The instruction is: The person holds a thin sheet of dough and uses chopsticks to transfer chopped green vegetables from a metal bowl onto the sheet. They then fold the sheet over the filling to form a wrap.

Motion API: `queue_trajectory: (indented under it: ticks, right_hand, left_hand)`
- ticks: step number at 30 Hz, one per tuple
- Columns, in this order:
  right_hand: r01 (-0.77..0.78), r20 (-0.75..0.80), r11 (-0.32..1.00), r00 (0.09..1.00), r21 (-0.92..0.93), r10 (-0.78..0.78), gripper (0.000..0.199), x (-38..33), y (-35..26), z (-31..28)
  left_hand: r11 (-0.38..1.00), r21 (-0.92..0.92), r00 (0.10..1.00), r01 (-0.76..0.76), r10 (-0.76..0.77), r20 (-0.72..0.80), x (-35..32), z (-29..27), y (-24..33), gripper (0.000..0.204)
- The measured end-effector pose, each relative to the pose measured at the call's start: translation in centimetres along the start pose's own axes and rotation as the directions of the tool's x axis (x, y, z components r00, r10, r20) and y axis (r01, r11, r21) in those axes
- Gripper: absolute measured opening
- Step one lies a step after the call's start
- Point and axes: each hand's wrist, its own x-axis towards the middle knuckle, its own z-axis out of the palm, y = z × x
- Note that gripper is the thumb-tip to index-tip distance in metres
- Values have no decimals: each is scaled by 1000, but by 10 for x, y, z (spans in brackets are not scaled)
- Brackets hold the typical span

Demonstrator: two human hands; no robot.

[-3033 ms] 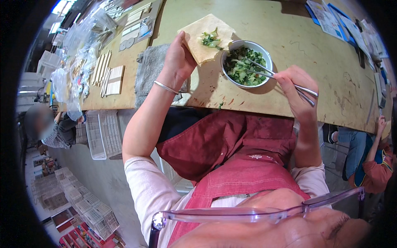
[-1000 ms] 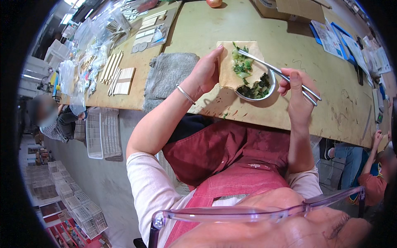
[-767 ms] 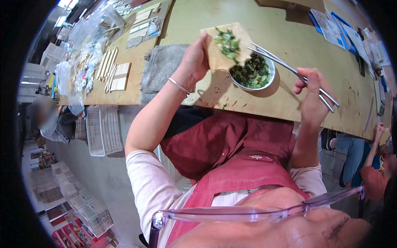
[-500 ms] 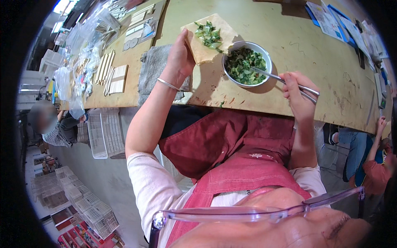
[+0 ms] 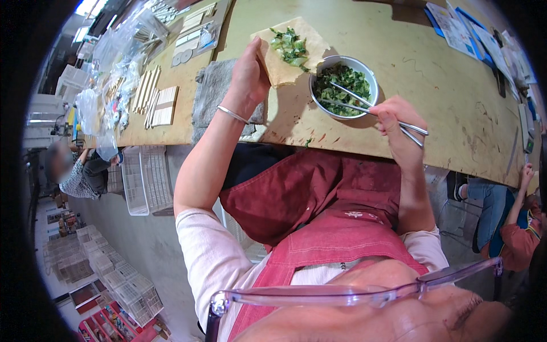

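Note:
My left hand [image 5: 249, 77] holds a thin tan flatbread [image 5: 279, 69] by its left edge, above the table. Chopped green vegetables [image 5: 290, 48] lie on the middle of the flatbread. Right beside it stands a round metal bowl [image 5: 374, 91], part filled with more chopped greens [image 5: 342, 77]. My right hand [image 5: 401, 126] is closed around a pair of metal chopsticks [image 5: 364, 106]. Their tips are spread apart over the greens in the bowl, with no clump visible between them.
A grey folded cloth [image 5: 212, 97] lies left of my left forearm. Wooden strips [image 5: 162, 108] and clear plastic bags [image 5: 94, 108] cover the table's left end. Papers with a blue folder [image 5: 461, 34] lie at the far right. Another person [image 5: 515, 228] is at the right edge, another at the far left.
The chopsticks have opened, their tips moving left within the bowl. My right hand has shifted slightly left. The flatbread has stayed nearly in place.

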Motion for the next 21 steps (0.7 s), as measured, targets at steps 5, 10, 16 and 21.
queue_trajectory:
  ticks: [5,10,16,21]
  right_hand:
    - [28,-33,999,999,-35,-29,11,4,15,9]
    - [-166,-116,981,977,97,177,13,2,16,12]
    - [-123,-213,986,966,109,144,14,-4,11,11]
    - [-25,-293,996,955,86,49,15,-7,2,1]
  left_hand:
    - [1000,-8,1000,5,-5,22,2,-4,-3,41]
    - [1000,-2,1000,6,-6,4,1,-4,-2,42]
    - [1000,14,999,23,-23,-43,-3,4,-1,39]
    - [999,-10,999,48,-47,7,1,-2,-3,42]
